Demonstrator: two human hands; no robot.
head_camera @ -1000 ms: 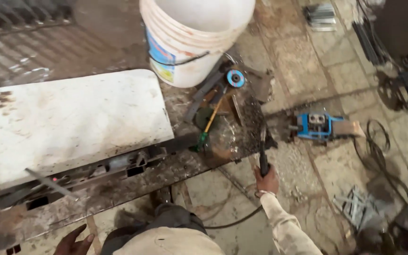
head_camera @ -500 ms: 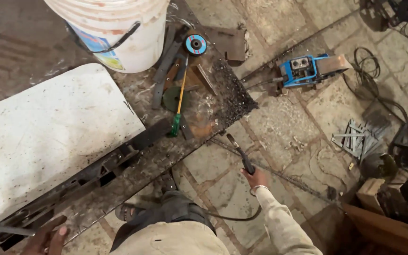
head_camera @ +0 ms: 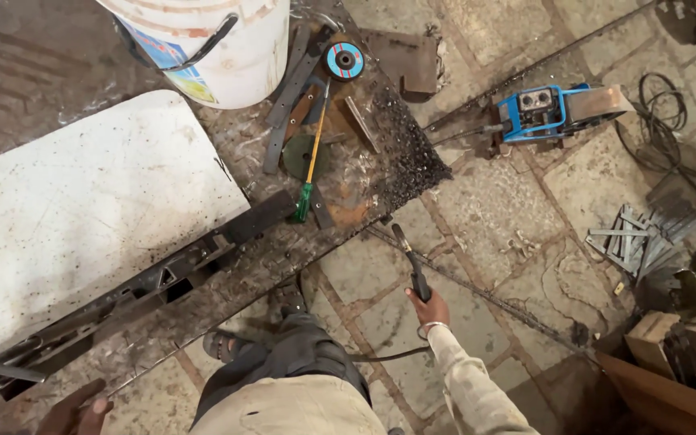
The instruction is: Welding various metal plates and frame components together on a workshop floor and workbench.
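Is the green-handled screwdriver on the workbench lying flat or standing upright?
Lying flat: the green-handled screwdriver rests lengthwise on the metal workbench, its yellow shaft pointing toward the blue grinding disc.

A slim black welding electrode holder with a dark handle and a metal head [head_camera: 411, 262] is held above the stone floor, just off the near right edge of the counter. It slants, head up toward the counter's corner of black metal filings, handle down inside the grip of the right hand [head_camera: 428, 308]. A thin black cable trails from its handle end, back toward the person's legs.
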